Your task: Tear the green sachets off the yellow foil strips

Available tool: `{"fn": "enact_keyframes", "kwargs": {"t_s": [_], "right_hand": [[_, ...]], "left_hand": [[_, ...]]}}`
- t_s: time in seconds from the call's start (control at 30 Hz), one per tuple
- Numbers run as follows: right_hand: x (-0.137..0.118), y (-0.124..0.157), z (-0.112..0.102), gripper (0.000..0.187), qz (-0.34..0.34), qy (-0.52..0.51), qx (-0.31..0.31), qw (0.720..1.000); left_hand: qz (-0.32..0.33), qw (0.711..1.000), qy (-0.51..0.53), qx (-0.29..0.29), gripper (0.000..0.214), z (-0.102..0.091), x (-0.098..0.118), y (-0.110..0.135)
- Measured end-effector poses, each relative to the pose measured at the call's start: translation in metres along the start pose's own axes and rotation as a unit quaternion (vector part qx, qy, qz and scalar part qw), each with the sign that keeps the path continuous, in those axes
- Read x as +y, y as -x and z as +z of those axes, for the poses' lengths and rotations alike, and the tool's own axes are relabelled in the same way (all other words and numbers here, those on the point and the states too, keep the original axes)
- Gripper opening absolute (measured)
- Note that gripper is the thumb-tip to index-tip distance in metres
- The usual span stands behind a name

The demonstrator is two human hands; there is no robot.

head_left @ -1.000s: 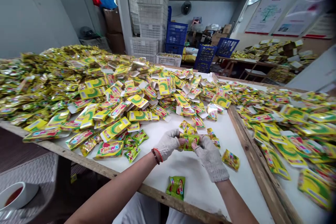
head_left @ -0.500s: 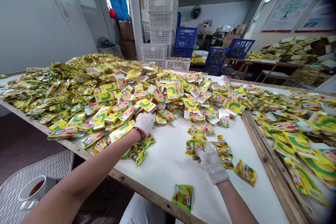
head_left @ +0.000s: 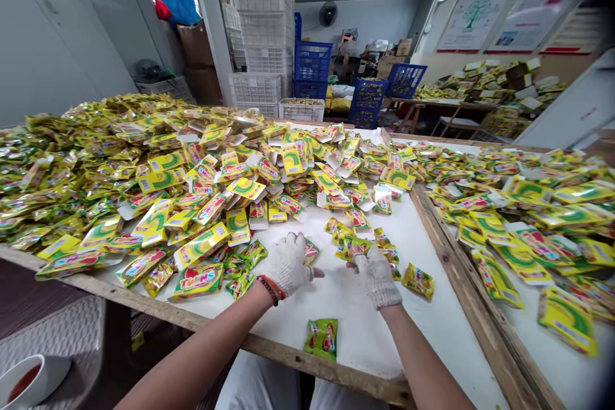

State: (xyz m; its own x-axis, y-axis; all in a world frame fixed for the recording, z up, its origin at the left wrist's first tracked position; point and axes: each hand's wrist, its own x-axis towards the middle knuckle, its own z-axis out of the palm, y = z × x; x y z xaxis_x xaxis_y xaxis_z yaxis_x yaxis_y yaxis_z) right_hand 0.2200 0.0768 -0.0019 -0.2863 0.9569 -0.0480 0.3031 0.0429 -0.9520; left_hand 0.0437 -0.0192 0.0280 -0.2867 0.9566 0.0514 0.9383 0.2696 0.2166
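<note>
My left hand (head_left: 287,267), in a whitish knitted glove with bare fingertips, is palm down over the white tabletop (head_left: 336,301). Its fingers curl over a small printed carton (head_left: 311,251), mostly hidden by the hand, with the thumb pointing right. Across from it, my right hand (head_left: 377,277), gloved alike, pinches a yellow-green candy packet (head_left: 353,246). Several more packets (head_left: 384,243) lie in a row beside the right fingers. One loose packet (head_left: 418,280) rests to the right, and a pair of green packets (head_left: 321,338) lies near the front edge.
A large heap of packets (head_left: 96,147) and open yellow cartons (head_left: 206,246) covers the table's left and back. A wooden strip (head_left: 456,262) divides off more cartons (head_left: 533,243) at right. A cup (head_left: 41,375) stands on a stool at lower left. Stacked crates (head_left: 264,32) rise behind.
My left hand has come from the carton heap rightward and toward me, with a small carton now at its fingers. The right hand keeps its packet, near the row. The view has turned right.
</note>
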Motion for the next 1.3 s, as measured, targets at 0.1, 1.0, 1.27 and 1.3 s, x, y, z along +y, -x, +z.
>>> {"fn": "enact_keyframes", "kwargs": {"t_s": [0.1,1.0,1.27,1.3], "right_hand": [[-0.001,0.000,0.008,0.029,-0.038,-0.046,-0.005,0.998],[-0.015,0.016,0.011,0.020,-0.259,0.303,0.050,0.916],[-0.013,0.017,0.008,0.025,-0.131,0.097,0.008,0.987],[-0.014,0.018,0.008,0.024,-0.109,0.098,-0.021,0.989]], "left_hand": [[0.012,1.000,-0.005,-0.012,0.066,0.000,-0.003,0.006],[0.190,0.963,0.193,0.010,0.048,0.010,-0.003,0.005],[0.158,0.985,0.065,0.040,0.063,0.008,-0.004,0.005],[0.163,0.984,0.066,0.033,0.064,0.007,-0.004,0.005]]}}
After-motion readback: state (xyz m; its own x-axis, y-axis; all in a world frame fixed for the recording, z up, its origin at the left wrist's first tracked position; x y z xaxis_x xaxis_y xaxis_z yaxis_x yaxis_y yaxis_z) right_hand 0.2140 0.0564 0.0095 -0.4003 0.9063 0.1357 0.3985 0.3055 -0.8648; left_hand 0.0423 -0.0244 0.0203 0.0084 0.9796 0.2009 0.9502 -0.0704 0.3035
